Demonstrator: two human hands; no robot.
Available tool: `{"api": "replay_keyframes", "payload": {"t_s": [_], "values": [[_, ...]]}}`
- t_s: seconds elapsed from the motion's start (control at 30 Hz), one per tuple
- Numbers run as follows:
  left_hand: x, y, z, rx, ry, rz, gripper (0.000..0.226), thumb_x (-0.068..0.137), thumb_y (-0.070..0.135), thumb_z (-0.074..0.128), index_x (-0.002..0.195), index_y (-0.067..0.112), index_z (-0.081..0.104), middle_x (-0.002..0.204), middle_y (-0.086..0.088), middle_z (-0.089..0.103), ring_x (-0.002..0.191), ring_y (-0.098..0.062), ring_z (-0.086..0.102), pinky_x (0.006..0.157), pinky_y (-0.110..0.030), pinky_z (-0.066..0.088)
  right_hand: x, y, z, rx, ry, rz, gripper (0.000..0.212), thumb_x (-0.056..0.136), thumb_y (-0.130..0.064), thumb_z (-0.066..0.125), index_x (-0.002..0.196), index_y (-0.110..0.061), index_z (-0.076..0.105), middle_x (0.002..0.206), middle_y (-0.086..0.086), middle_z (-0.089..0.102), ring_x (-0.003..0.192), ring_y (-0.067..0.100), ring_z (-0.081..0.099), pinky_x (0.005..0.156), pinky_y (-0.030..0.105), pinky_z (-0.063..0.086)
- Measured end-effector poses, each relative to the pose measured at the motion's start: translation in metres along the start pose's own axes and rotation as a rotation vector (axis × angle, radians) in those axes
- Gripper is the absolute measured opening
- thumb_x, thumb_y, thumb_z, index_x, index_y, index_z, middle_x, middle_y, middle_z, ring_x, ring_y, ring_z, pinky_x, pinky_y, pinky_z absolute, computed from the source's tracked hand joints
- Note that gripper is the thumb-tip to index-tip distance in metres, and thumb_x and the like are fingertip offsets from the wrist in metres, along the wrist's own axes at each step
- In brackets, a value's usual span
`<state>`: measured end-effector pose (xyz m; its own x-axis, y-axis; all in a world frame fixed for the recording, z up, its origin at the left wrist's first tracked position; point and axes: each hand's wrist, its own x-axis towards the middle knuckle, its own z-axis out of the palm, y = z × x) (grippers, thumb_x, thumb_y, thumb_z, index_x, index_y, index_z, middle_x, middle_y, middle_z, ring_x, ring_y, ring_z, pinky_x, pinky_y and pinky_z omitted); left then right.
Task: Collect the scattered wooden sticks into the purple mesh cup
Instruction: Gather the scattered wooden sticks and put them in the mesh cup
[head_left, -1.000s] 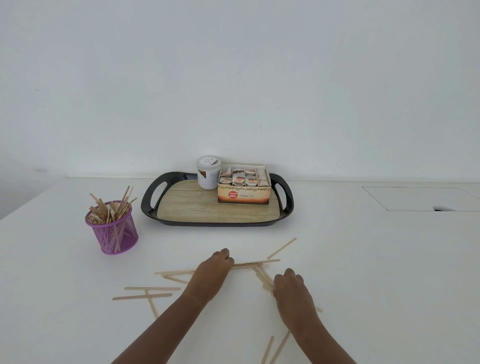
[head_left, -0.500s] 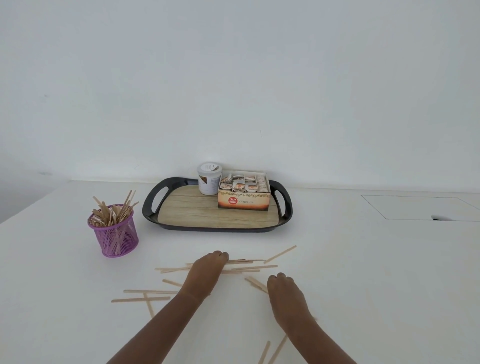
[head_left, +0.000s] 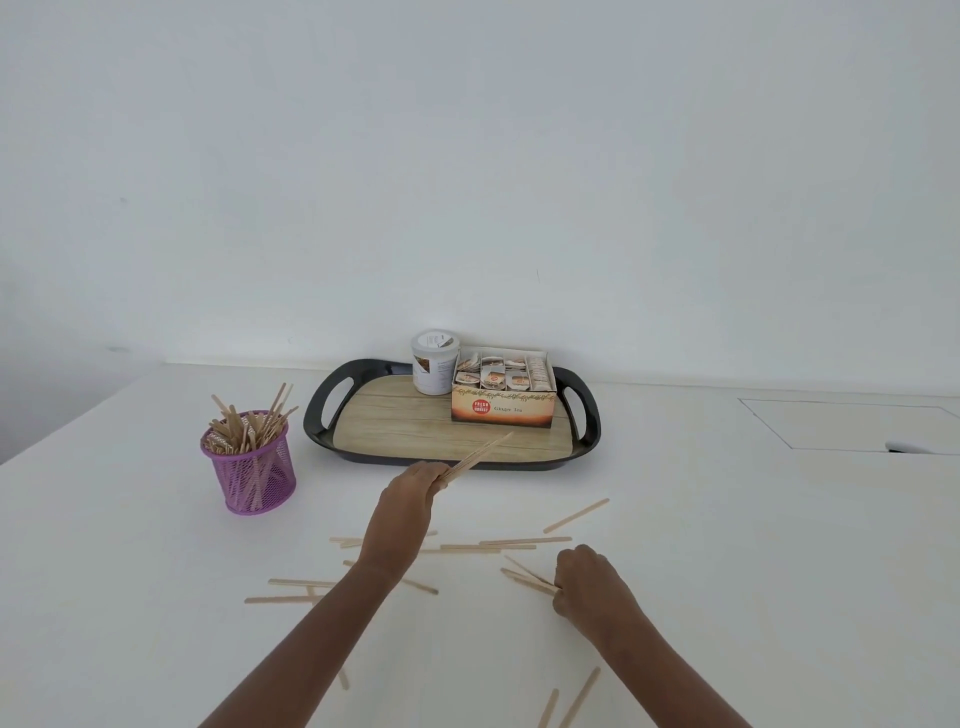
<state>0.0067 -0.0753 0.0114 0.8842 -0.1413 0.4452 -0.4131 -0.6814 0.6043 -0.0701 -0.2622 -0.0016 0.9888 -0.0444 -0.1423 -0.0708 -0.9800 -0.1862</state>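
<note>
The purple mesh cup (head_left: 254, 475) stands at the left of the white table, holding several wooden sticks. My left hand (head_left: 410, 496) is raised above the table, right of the cup, shut on a small bundle of sticks (head_left: 480, 455) that points up and right over the tray's front edge. My right hand (head_left: 587, 582) rests on the table, its fingers pinched on a few sticks (head_left: 524, 576). Several loose sticks (head_left: 511, 543) lie scattered between and around the hands, and others (head_left: 291, 590) lie to the left of my left forearm.
A black tray (head_left: 319, 415) with a wood-look floor sits behind the hands, carrying a white tub (head_left: 435, 362) and an open ginger tea box (head_left: 503, 402). A rectangular hatch (head_left: 852, 423) is set into the table at the right. The wall rises just behind.
My left hand has lifted off the table with a bundle of sticks and moved away from me toward the tray. My right hand has closed on sticks lying by it.
</note>
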Motion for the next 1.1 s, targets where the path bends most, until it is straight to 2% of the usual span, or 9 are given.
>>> {"api": "replay_keyframes", "payload": {"t_s": [0.1, 0.23, 0.3, 0.37, 0.47, 0.57, 0.77, 0.97, 1.1], "values": [[0.001, -0.001, -0.005, -0.054, 0.024, -0.041, 0.021, 0.093, 0.004, 0.048, 0.108, 0.002, 0.064, 0.098, -0.013, 0.068, 0.087, -0.023, 0.06, 0.073, -0.02, 0.04, 0.0, -0.001, 0.001, -0.025, 0.016, 0.003, 0.029, 0.089, 0.0, 0.041, 0.115, -0.008, 0.051, 0.119, 0.011, 0.052, 0.114, 0.024, 0.051, 0.088, 0.028, 0.043], [0.001, -0.007, -0.012, -0.092, 0.031, -0.08, 0.019, 0.092, 0.002, 0.049, 0.102, 0.0, 0.065, 0.093, -0.014, 0.068, 0.084, -0.025, 0.06, 0.071, -0.022, 0.041, -0.002, 0.002, 0.008, -0.077, 0.075, -0.05, 0.03, 0.087, 0.007, 0.034, 0.093, -0.019, 0.047, 0.091, 0.007, 0.045, 0.097, 0.021, 0.049, 0.075, 0.026, 0.035], [0.0, -0.01, -0.015, -0.102, 0.036, -0.083, 0.017, 0.092, 0.0, 0.049, 0.099, 0.0, 0.065, 0.089, -0.012, 0.068, 0.083, -0.025, 0.06, 0.07, -0.019, 0.039, -0.004, 0.004, 0.01, -0.097, 0.099, -0.076, 0.035, 0.087, 0.006, 0.032, 0.067, -0.022, 0.03, 0.07, -0.001, 0.028, 0.086, 0.017, 0.036, 0.071, 0.023, 0.026], [-0.001, -0.014, -0.019, -0.121, 0.048, -0.088, 0.017, 0.091, 0.0, 0.049, 0.098, -0.001, 0.065, 0.086, -0.008, 0.066, 0.081, -0.023, 0.059, 0.066, -0.014, 0.035, -0.006, 0.006, 0.011, -0.103, 0.096, -0.1, 0.04, 0.088, 0.002, 0.031, 0.059, -0.021, 0.016, 0.066, -0.002, 0.019, 0.084, 0.017, 0.032, 0.071, 0.023, 0.024], [0.0, -0.018, -0.028, -0.175, 0.056, -0.113, 0.018, 0.091, -0.001, 0.049, 0.097, -0.001, 0.066, 0.087, -0.012, 0.068, 0.083, -0.025, 0.061, 0.069, -0.02, 0.04, -0.006, 0.007, 0.009, -0.084, 0.103, -0.126, 0.023, 0.091, -0.002, 0.031, 0.079, -0.021, 0.031, 0.08, -0.001, 0.029, 0.087, 0.018, 0.039, 0.071, 0.023, 0.024], [0.003, -0.023, -0.039, -0.26, 0.086, -0.154, 0.016, 0.09, -0.002, 0.05, 0.095, -0.002, 0.065, 0.085, -0.012, 0.07, 0.084, -0.03, 0.062, 0.073, -0.032, 0.046, -0.004, 0.002, 0.004, -0.076, 0.1, -0.107, 0.033, 0.09, -0.004, 0.032, 0.064, -0.023, 0.026, 0.066, -0.006, 0.022, 0.082, 0.016, 0.035, 0.065, 0.021, 0.025], [0.017, -0.044, -0.066, -0.431, 0.106, -0.24, 0.019, 0.089, -0.008, 0.047, 0.097, -0.003, 0.063, 0.087, -0.006, 0.066, 0.08, -0.013, 0.061, 0.065, 0.0, 0.046, 0.013, -0.033, -0.016, 0.114, 0.181, -0.105, 0.019, 0.091, -0.005, 0.041, 0.075, -0.011, 0.05, 0.069, -0.004, 0.037, 0.07, 0.017, 0.04, 0.056, 0.022, 0.027], [0.022, -0.059, -0.101, -0.638, 0.184, -0.25, 0.019, 0.087, -0.01, 0.049, 0.088, 0.005, 0.062, 0.081, -0.004, 0.065, 0.076, -0.016, 0.062, 0.071, -0.018, 0.051, 0.03, -0.089, -0.037, 0.409, 0.231, -0.197, 0.015, 0.088, -0.003, 0.05, 0.085, 0.0, 0.065, 0.074, 0.004, 0.059, 0.063, 0.016, 0.046, 0.055, 0.02, 0.032], [0.029, -0.068, -0.126, -0.709, 0.261, -0.237, 0.017, 0.088, -0.009, 0.05, 0.096, -0.001, 0.062, 0.075, -0.003, 0.065, 0.064, 0.008, 0.065, 0.06, -0.005, 0.05, 0.041, -0.134, -0.047, 0.616, 0.261, -0.245, 0.013, 0.085, -0.004, 0.053, 0.084, -0.003, 0.067, 0.081, 0.009, 0.071, 0.071, 0.021, 0.059, 0.06, 0.02, 0.039]]}}
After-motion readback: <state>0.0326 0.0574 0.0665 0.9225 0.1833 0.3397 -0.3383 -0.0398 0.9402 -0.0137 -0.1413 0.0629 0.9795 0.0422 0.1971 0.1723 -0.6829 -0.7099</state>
